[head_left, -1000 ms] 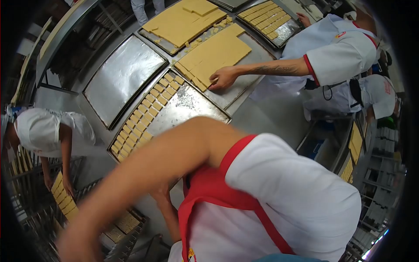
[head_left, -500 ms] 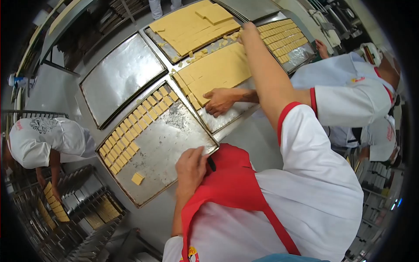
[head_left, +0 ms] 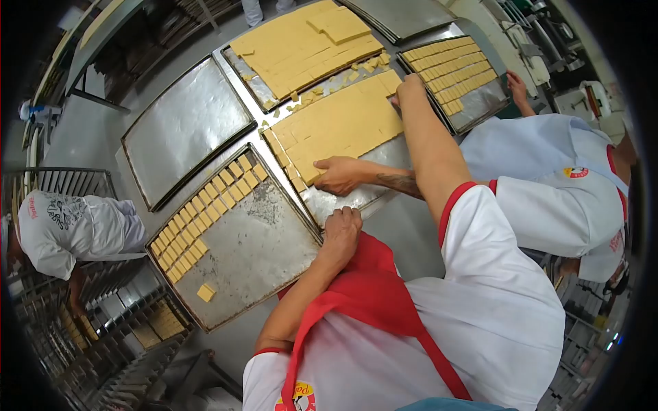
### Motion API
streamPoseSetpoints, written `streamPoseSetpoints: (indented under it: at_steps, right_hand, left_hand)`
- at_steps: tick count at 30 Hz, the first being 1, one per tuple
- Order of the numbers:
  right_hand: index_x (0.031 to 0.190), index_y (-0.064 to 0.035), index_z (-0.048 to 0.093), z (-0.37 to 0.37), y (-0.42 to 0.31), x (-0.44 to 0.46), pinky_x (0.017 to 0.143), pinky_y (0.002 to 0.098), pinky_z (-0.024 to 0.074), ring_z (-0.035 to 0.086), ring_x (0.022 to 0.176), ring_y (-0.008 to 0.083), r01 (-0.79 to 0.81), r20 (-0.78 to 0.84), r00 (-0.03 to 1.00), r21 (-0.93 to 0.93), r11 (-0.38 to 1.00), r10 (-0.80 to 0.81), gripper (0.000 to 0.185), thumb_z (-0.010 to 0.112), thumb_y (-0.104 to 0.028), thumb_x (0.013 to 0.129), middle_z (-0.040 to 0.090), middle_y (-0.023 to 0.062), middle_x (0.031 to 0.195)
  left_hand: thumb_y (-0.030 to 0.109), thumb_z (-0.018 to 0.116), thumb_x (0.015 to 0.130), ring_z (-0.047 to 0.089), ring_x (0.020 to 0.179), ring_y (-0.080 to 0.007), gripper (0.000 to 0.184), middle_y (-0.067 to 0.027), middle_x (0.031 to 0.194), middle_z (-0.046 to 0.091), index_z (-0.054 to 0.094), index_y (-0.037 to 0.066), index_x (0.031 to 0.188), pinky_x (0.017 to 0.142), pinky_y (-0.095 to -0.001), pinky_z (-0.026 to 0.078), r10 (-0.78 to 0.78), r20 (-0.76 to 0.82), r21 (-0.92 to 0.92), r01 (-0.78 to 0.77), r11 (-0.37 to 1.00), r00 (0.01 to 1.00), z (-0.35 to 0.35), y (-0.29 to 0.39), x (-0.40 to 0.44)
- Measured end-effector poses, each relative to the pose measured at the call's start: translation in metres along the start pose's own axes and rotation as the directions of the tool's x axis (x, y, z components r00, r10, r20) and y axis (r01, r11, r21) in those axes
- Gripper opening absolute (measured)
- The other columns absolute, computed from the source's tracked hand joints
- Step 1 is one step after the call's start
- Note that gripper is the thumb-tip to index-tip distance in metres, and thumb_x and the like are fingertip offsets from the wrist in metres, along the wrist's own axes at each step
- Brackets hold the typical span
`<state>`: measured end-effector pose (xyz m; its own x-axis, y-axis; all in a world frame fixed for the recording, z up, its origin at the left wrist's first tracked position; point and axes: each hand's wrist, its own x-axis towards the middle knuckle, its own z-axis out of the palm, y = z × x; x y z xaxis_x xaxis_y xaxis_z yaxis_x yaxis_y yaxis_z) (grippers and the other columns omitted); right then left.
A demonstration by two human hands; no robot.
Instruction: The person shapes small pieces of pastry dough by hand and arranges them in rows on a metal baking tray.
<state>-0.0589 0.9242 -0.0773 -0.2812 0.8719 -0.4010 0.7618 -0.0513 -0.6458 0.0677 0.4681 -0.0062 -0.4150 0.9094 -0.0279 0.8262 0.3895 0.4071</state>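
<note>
My left hand (head_left: 342, 231) is closed near the front edge of a metal tray, in front of my red apron (head_left: 356, 288); what it may hold is hidden. Stretched far forward, my right hand (head_left: 410, 89) is at the right end of a yellow slab (head_left: 343, 123), its fingers mostly hidden. A co-worker's hand (head_left: 339, 175) rests on the slab's near edge. Left of my left hand, a tray (head_left: 253, 253) bears rows of small yellow pieces (head_left: 199, 212) and one separate piece (head_left: 205, 293).
An unfilled metal tray (head_left: 185, 130) lies at the left. Behind is another yellow slab (head_left: 295, 51) with scraps beside it. A tray of cut pieces (head_left: 449, 72) is at the back right. Co-workers stand right and left, one by racks (head_left: 144, 356).
My right arm swung from the lower left to the slab's right end. My left hand moved right and up from the tray's corner. The co-worker's hand shifted along the slab's edge.
</note>
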Motion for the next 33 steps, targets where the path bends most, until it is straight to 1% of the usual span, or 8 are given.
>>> streamPoseSetpoints:
  at_steps: [4,9,16,22,27,29,31,33]
  right_hand:
    - [0.135,-0.0027,0.060,0.008,-0.002,0.006,0.059,0.0485,0.0564,0.070,0.077,0.0337,-0.077,-0.061,0.994,0.240,0.968,0.095,0.039,0.054,-0.001,0.097,0.069,0.0212,0.112]
    - [0.133,0.0016,0.059,-0.002,-0.025,-0.038,0.062,0.0507,0.0593,0.072,0.085,0.0358,-0.197,-0.044,0.932,0.772,0.604,0.359,0.040,0.061,0.000,0.093,0.068,0.0223,0.117]
    - [0.129,0.0077,0.057,0.003,-0.041,-0.040,0.068,0.0537,0.0633,0.074,0.095,0.0386,-0.173,-0.005,0.872,0.932,0.318,0.490,0.044,0.070,0.002,0.087,0.066,0.0238,0.124]
    - [0.141,0.0134,0.042,0.027,-0.022,0.012,0.072,0.0607,0.0627,0.072,0.104,0.0443,-0.126,-0.216,0.927,0.587,0.800,0.305,0.068,0.076,0.004,0.084,0.058,0.0291,0.137]
    - [0.149,0.0085,0.029,-0.009,-0.063,-0.070,0.087,0.0671,0.0566,0.067,0.115,0.0460,-0.189,0.030,0.959,0.809,0.557,0.283,0.090,0.085,0.001,0.080,0.058,0.0294,0.137]
    - [0.145,0.0054,0.040,-0.008,-0.052,-0.040,0.093,0.0662,0.0540,0.068,0.114,0.0427,-0.219,0.017,0.949,0.751,0.622,0.314,0.082,0.087,-0.005,0.079,0.062,0.0257,0.133]
    - [0.132,0.0020,0.058,-0.017,-0.045,-0.025,0.082,0.0568,0.0604,0.072,0.106,0.0351,-0.238,0.166,0.969,0.433,0.869,0.183,0.061,0.088,-0.014,0.081,0.070,0.0198,0.121]
    - [0.114,-0.0031,0.071,-0.020,-0.043,-0.013,0.063,0.0434,0.0623,0.075,0.089,0.0280,-0.206,0.184,0.971,0.324,0.923,0.152,0.042,0.088,-0.023,0.082,0.075,0.0145,0.104]
  left_hand:
    - [0.001,0.067,0.078,0.069,0.085,-0.0331,0.020,-0.0171,0.095,0.066,0.064,0.002,0.098,0.069,-0.0441,0.057,-0.029,0.060,0.018,0.028,0.999,0.998,0.008,0.001,0.013]
    - [0.002,0.063,0.081,0.069,0.080,-0.0334,0.014,-0.0176,0.087,0.066,0.063,0.002,0.095,0.069,-0.0460,0.056,0.025,-0.004,-0.066,-0.025,0.998,1.000,0.029,-0.004,0.022]
    - [0.002,0.062,0.082,0.068,0.077,-0.0341,0.010,-0.0172,0.084,0.065,0.062,0.003,0.092,0.068,-0.0466,0.056,0.033,-0.030,-0.054,-0.035,0.998,0.999,0.033,-0.003,0.021]
    - [0.002,0.062,0.080,0.067,0.078,-0.0349,0.011,-0.0169,0.084,0.064,0.062,0.002,0.092,0.068,-0.0471,0.056,0.013,-0.039,-0.052,-0.015,0.999,0.999,0.034,-0.005,0.020]
    - [-0.002,0.062,0.079,0.068,0.077,-0.0340,0.012,-0.0186,0.084,0.064,0.064,0.000,0.090,0.063,-0.0447,0.058,0.053,-0.081,-0.065,-0.059,0.996,0.995,0.026,-0.003,0.019]
    - [-0.002,0.062,0.079,0.068,0.077,-0.0341,0.012,-0.0188,0.084,0.064,0.063,-0.001,0.090,0.063,-0.0449,0.058,0.049,-0.082,-0.079,-0.055,0.995,0.995,0.024,-0.003,0.019]
    - [-0.002,0.062,0.078,0.067,0.076,-0.0342,0.012,-0.0190,0.085,0.063,0.063,-0.001,0.091,0.062,-0.0452,0.058,0.041,-0.083,-0.090,-0.049,0.995,0.996,0.025,-0.003,0.019]
    - [0.002,0.061,0.082,0.066,0.081,-0.0368,0.014,-0.0180,0.088,0.064,0.061,0.002,0.096,0.068,-0.0478,0.056,-0.004,-0.025,-0.110,0.001,0.994,1.000,0.026,-0.003,0.019]
